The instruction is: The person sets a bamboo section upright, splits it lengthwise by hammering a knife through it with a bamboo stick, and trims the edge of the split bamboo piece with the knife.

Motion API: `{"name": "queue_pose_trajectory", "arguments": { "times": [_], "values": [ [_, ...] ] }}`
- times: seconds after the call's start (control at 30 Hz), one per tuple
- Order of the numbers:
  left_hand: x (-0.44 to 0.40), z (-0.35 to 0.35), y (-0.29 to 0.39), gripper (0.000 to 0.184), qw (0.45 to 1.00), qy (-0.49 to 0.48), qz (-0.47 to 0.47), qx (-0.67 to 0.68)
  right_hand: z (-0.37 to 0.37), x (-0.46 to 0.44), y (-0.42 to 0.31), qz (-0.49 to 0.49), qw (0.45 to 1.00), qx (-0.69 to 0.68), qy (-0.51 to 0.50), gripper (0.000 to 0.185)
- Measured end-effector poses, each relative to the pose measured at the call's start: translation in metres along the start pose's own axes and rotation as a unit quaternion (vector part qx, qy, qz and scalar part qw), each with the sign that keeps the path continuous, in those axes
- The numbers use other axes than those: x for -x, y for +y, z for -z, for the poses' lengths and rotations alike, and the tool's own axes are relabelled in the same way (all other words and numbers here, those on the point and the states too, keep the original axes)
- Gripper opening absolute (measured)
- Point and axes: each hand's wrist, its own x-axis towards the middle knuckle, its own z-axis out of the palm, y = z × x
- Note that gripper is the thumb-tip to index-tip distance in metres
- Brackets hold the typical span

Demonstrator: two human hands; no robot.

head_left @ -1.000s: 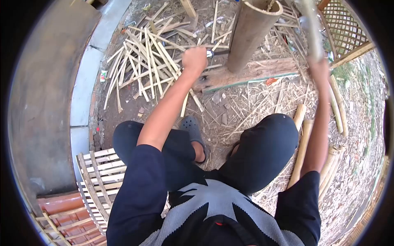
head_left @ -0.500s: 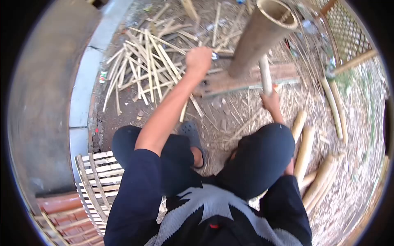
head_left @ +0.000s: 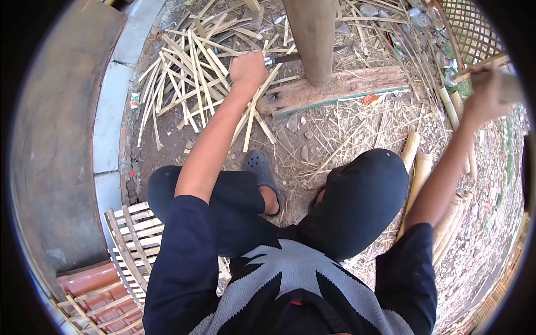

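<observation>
My left hand (head_left: 248, 69) is closed round the handle of a long knife. The knife's dark blade (head_left: 288, 57) runs to the right, level with a thick bamboo pole (head_left: 315, 44), and its tip shows on the far side. Whether the blade is in the bamboo or behind it, I cannot tell. The pole stands upright on a weathered wooden plank (head_left: 346, 89); its top is out of view. Out to the right, my right hand (head_left: 487, 97) is raised and closed on a short thick stick (head_left: 511, 88), both blurred.
Split bamboo strips (head_left: 195, 72) lie heaped left of the plank. Cut bamboo pieces (head_left: 419, 173) rest beside my right knee. A slatted bamboo rack (head_left: 134, 234) is at my left, near a pale ledge (head_left: 111, 117). A woven panel (head_left: 474, 28) stands at the upper right.
My right hand has swung up and out to the right with the stick, from low beside the pole. The pole has tipped, and its open top has left the view. My left hand has shifted slightly left.
</observation>
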Motion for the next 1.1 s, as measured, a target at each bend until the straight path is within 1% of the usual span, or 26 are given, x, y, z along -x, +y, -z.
{"name": "queue_pose_trajectory", "arguments": {
  "times": [0.03, 0.07, 0.1, 0.13, 0.17, 0.2, 0.23, 0.27, 0.3, 0.33, 0.37, 0.4, 0.47, 0.5, 0.53, 0.6, 0.7, 0.73, 0.8, 0.83, 0.9, 1.0, 1.03, 1.1],
  "values": [
    [-0.002, -0.002, -0.002, 0.016, 1.000, -0.006, 0.000, 0.000, -0.005, 0.039, 0.040, 0.010, 0.998, 0.065, -0.002, 0.038],
    [-0.003, -0.001, -0.002, 0.016, 1.000, -0.008, 0.000, 0.002, -0.008, 0.102, 0.096, -0.029, 0.978, 0.186, -0.085, 0.043],
    [-0.011, 0.005, -0.002, 0.015, 1.000, -0.006, -0.003, 0.007, -0.018, 0.174, 0.143, -0.096, 0.917, 0.306, -0.236, 0.048],
    [-0.014, 0.011, 0.000, 0.015, 1.000, -0.005, -0.012, 0.010, -0.014, 0.245, 0.182, -0.183, 0.821, 0.351, -0.411, 0.054],
    [-0.007, 0.009, 0.003, 0.015, 0.999, -0.019, -0.028, 0.010, -0.005, 0.292, 0.176, -0.335, 0.735, 0.282, -0.518, 0.059],
    [-0.017, 0.021, 0.007, 0.016, 1.000, 0.014, -0.012, -0.014, -0.002, 0.292, 0.170, -0.310, 0.738, 0.301, -0.517, 0.058],
    [-0.024, 0.026, 0.011, 0.017, 0.997, 0.055, 0.025, -0.041, 0.007, 0.266, 0.179, -0.256, 0.785, 0.314, -0.469, 0.057],
    [-0.010, 0.004, 0.014, 0.018, 0.996, 0.049, 0.032, -0.072, 0.010, 0.243, 0.173, -0.224, 0.802, 0.333, -0.442, 0.055],
    [-0.024, -0.037, -0.006, 0.018, 0.996, 0.083, -0.021, 0.024, 0.012, 0.211, 0.158, -0.201, 0.810, 0.351, -0.426, 0.054],
    [-0.004, 0.013, 0.005, 0.017, 0.999, -0.003, -0.029, 0.037, 0.006, 0.177, 0.141, -0.187, 0.819, 0.360, -0.406, 0.053],
    [-0.007, 0.009, 0.006, 0.016, 0.999, 0.012, -0.017, 0.042, 0.004, 0.150, 0.128, -0.172, 0.839, 0.355, -0.375, 0.052],
    [-0.005, 0.002, 0.003, 0.016, 0.999, 0.018, -0.004, 0.044, 0.003, 0.129, 0.110, -0.178, 0.856, 0.335, -0.350, 0.051],
    [0.000, -0.006, -0.001, 0.016, 1.000, 0.003, -0.004, 0.029, 0.000, 0.101, 0.077, -0.248, 0.867, 0.287, -0.324, 0.047],
    [-0.004, -0.002, 0.000, 0.016, 1.000, 0.002, -0.005, 0.022, -0.001, 0.093, 0.072, -0.260, 0.886, 0.227, -0.309, 0.040],
    [-0.004, -0.001, 0.001, 0.016, 1.000, 0.002, -0.005, 0.026, -0.004, 0.089, 0.065, -0.286, 0.894, 0.198, -0.283, 0.032],
    [0.001, 0.003, 0.003, 0.017, 0.999, -0.004, -0.006, 0.034, -0.006, 0.090, 0.065, -0.315, 0.901, 0.154, -0.256, 0.031],
    [0.003, 0.014, 0.013, 0.016, 0.999, 0.006, -0.027, 0.038, -0.004, 0.104, 0.068, -0.327, 0.887, 0.184, -0.271, 0.032],
    [-0.002, 0.013, 0.017, 0.015, 0.998, 0.025, -0.037, 0.034, -0.003, 0.112, 0.072, -0.333, 0.880, 0.190, -0.281, 0.028],
    [-0.012, 0.010, 0.029, 0.014, 0.996, 0.059, -0.061, 0.026, -0.002, 0.123, 0.077, -0.348, 0.863, 0.194, -0.310, 0.029],
    [-0.016, 0.021, 0.038, 0.013, 0.998, 0.015, -0.058, 0.025, -0.002, 0.127, 0.073, -0.348, 0.860, 0.203, -0.314, 0.033],
    [-0.024, 0.033, 0.058, 0.014, 0.998, 0.016, -0.057, 0.023, 0.000, 0.133, 0.063, -0.345, 0.854, 0.220, -0.321, 0.041],
    [-0.034, 0.039, 0.064, 0.016, 0.998, 0.005, -0.065, 0.017, 0.010, 0.133, 0.054, -0.323, 0.889, 0.211, -0.246, 0.042],
    [-0.033, 0.041, 0.061, 0.016, 0.997, 0.003, -0.071, 0.011, 0.010, 0.127, 0.038, -0.309, 0.911, 0.170, -0.212, 0.040],
    [-0.033, 0.039, 0.055, 0.017, 0.997, -0.008, -0.075, 0.010, 0.008, 0.110, 0.007, -0.284, 0.934, 0.142, -0.164, 0.034]
  ]
}}
